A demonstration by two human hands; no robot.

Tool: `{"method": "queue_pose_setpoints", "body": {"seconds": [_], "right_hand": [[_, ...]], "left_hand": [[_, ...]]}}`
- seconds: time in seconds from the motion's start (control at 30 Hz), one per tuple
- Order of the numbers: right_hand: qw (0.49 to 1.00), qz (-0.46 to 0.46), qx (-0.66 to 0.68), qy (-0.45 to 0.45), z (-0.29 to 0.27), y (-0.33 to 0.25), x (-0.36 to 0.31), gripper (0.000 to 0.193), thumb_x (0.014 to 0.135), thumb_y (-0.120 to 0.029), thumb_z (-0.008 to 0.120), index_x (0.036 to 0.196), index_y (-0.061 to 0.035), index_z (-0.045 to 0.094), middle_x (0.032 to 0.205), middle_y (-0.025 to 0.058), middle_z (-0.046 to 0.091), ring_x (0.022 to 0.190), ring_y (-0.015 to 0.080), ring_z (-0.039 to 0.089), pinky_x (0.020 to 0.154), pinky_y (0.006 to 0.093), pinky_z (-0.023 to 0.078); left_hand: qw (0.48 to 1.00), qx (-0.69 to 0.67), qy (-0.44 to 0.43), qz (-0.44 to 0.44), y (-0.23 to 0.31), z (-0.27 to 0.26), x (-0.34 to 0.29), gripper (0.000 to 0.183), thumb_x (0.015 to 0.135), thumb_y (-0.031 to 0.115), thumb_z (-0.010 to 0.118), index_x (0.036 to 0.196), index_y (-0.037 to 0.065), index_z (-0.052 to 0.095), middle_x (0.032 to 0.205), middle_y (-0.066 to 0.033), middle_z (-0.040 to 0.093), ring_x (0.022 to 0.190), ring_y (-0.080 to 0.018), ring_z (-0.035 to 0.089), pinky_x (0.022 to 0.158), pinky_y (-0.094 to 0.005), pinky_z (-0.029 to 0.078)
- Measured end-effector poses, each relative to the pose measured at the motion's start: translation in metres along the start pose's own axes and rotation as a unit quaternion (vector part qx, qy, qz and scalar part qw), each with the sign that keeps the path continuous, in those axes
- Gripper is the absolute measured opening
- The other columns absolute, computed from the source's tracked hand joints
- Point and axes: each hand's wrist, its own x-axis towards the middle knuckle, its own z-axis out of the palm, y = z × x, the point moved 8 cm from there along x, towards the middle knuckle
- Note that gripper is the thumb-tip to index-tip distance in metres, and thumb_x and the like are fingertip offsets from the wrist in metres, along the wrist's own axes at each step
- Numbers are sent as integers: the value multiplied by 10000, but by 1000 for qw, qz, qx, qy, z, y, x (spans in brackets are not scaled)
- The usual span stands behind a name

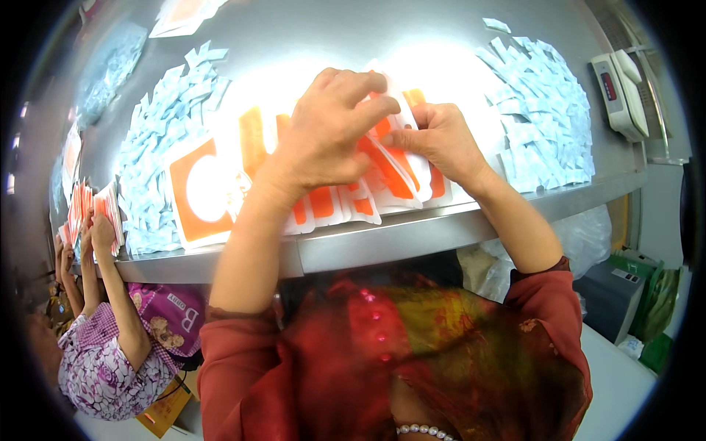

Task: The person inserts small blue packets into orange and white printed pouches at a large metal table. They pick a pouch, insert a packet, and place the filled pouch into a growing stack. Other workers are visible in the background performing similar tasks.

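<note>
Right hand (445, 143) pinches flat orange-and-white pouches (396, 176) | left hand (323, 128) curls over them, cannot tell if gripping | pouches overlap along near edge of grey metal surface (353, 246), between heaps of small pale-blue rectangular sachets (548, 121)

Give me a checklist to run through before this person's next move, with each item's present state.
1. Right hand has a grip on an orange-and-white pouch: ok, its thumb lies over the edge.
2. Left hand grips a pouch too: cannot tell, its fingers hide any contact.
3. Right sachet pile all together: not ok, a loose sachet lies apart beyond it.
4. Left sachet pile on the metal table: ok.
5. Co-worker's hand clear of the person's hands: ok, far off to the left.
</note>
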Motion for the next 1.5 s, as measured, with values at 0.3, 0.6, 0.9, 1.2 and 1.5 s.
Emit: {"method": "queue_pose_setpoints", "body": {"seconds": [0.3,0.6,0.9,1.2,1.5], "right_hand": [[999,10,18,-42,4,8,2,261,773,-215,737,662,-34,586,545,-44,506,488,18,448,433,171,349],[987,104,50,-108,0,31,8,329,838,-316,651,704,-19,603,558,1,541,453,50,480,407,185,363],[946,-42,-319,-45,7,7,5,199,722,-210,543,754,-28,616,725,196,622,700,365,610,632,454,484],[968,-76,-233,59,-3,20,3,233,772,-194,565,696,26,572,621,185,562,535,280,534,534,368,428],[974,-70,-215,26,6,10,-2,242,754,-209,581,727,31,560,671,165,604,618,292,578,576,366,451]], "left_hand": [[998,57,-21,5,3,12,-3,239,528,-16,600,728,83,514,960,-56,546,756,-227,503,682,-345,411],[995,103,-3,17,-5,17,-8,130,597,7,597,670,86,524,741,-25,509,717,-222,491,660,-339,416],[983,152,-93,44,2,42,-9,34,656,91,585,662,124,590,712,-6,533,754,-208,502,671,-362,396],[974,139,-179,-4,9,42,-13,178,608,8,639,761,94,609,781,-10,563,816,-226,492,761,-375,358],[965,140,-219,-44,8,48,-16,217,548,55,704,757,87,656,818,-40,570,817,-209,502,740,-365,343]]}}
